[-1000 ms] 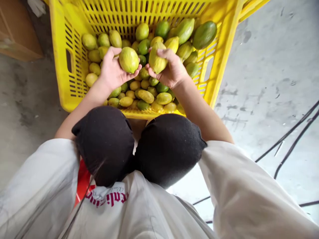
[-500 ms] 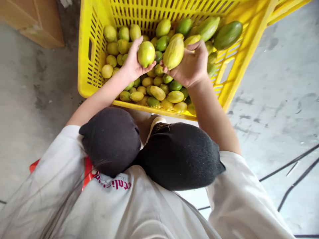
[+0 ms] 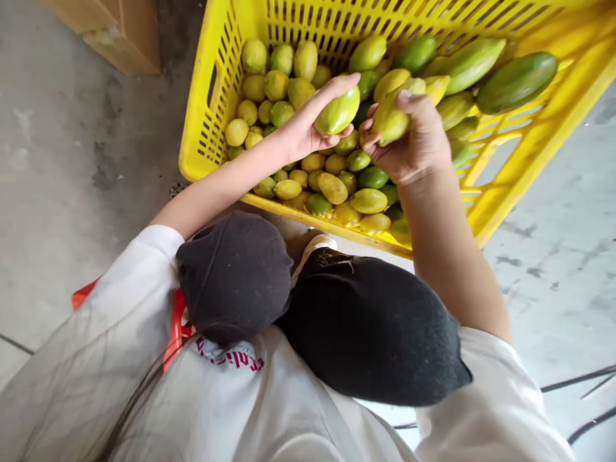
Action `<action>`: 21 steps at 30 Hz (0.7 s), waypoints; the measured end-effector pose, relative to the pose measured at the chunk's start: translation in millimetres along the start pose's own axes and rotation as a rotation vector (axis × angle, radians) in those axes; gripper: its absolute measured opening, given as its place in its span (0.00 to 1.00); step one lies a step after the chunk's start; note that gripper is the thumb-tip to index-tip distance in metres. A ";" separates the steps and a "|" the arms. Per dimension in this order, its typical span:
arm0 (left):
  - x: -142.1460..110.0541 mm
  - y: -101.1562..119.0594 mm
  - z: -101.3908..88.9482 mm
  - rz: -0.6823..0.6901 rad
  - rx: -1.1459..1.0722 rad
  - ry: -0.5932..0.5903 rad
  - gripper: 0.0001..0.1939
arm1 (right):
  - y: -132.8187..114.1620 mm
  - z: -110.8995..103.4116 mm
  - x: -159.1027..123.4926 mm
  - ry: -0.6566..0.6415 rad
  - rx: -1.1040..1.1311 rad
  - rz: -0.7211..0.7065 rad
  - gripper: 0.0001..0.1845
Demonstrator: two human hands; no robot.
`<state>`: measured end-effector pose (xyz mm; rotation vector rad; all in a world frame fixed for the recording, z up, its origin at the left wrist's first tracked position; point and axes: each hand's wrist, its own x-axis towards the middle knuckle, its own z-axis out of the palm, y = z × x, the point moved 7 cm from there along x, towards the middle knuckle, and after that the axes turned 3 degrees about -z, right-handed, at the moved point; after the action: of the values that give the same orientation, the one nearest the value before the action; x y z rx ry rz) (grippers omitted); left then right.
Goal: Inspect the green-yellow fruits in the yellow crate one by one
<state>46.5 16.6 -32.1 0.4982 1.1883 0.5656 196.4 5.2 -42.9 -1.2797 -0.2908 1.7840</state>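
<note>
My left hand (image 3: 304,131) is closed around a smooth yellow-green, lemon-like fruit (image 3: 338,113), thumb along its top and fingertips below. Close by on the right, my right hand (image 3: 419,142) grips a longer, yellower oblong fruit (image 3: 392,119), its thumb pressed on the upper side. Both hands are raised over a yellow slatted plastic crate (image 3: 192,138). Small yellow and green fruits (image 3: 368,201) fill the near and left parts of the crate. Larger oblong fruits, one of them dark green (image 3: 517,83), lie at its right end. My hands hide some of the fruits underneath.
A cardboard box (image 3: 139,38) stands on the grey concrete floor (image 3: 58,160) to the left of the crate. My black-clad knees (image 3: 370,327) are just in front of the crate's near edge. Dark cables (image 3: 577,378) lie on the floor at the lower right.
The view has shifted, so the crate sits further right. My left hand has tilted its fruit sideways. My right hand has turned, and its thumb now covers part of the oblong fruit.
</note>
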 end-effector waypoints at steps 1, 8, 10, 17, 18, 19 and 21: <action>-2.8 -2.2 1.5 -0.017 -0.074 -0.001 0.13 | 0.6 -0.3 1.7 0.014 0.013 -0.017 0.19; -13.3 -2.3 7.0 -0.033 -0.405 -0.086 0.11 | -3.8 7.4 2.0 -0.078 0.149 -0.120 0.10; -13.5 -1.0 8.3 -0.052 -0.470 -0.123 0.18 | -4.8 10.0 1.7 -0.142 0.205 -0.115 0.10; -8.2 3.1 1.9 -0.122 -0.607 -0.039 0.16 | -13.6 7.7 -3.6 -0.100 0.257 -0.162 0.11; -9.4 5.1 0.2 -0.113 -0.597 -0.020 0.16 | -15.1 8.1 -6.2 -0.082 0.268 -0.164 0.08; -11.4 7.2 -1.3 -0.099 -0.589 -0.004 0.16 | -16.9 8.0 -8.8 -0.060 0.294 -0.174 0.06; -17.3 10.9 -3.1 -0.080 -0.599 0.015 0.15 | -17.9 7.4 -11.9 -0.025 0.350 -0.164 0.03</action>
<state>37.3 13.9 -13.7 -0.0642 0.9852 0.8171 200.3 8.6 -20.8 -0.9579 -0.0873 1.6260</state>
